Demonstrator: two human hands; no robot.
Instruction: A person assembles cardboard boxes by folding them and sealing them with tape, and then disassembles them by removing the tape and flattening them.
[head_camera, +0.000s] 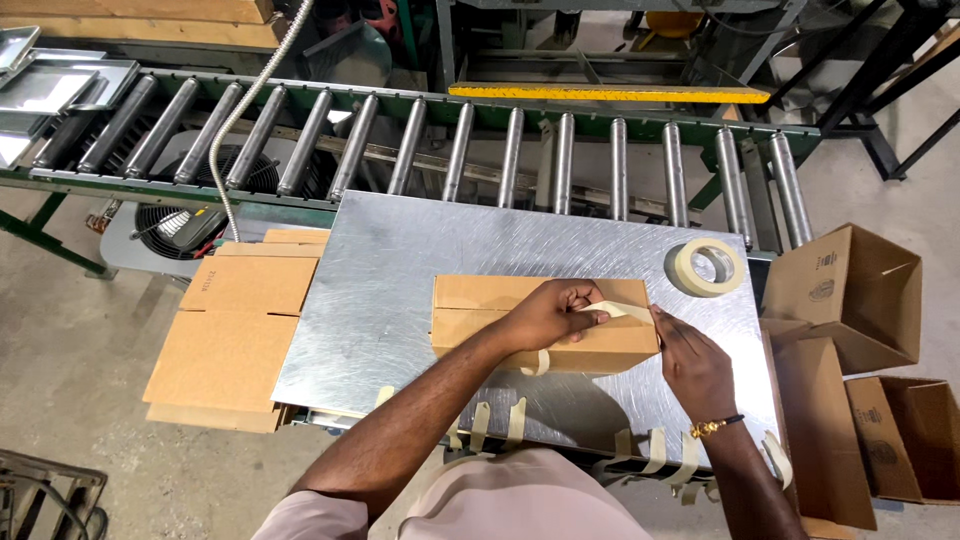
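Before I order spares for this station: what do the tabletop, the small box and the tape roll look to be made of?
Tabletop: sheet metal, probably steel or aluminium, by its brushed swirl marks and dull shine.
Small box: plain brown cardboard, matte.
Tape roll: cream paper-like tape, seemingly masking tape.

A packing workshop is showing itself here: a roller conveyor (460, 150) is running past a steel table (400, 300), flattened cartons (235, 340) lying stacked beside.
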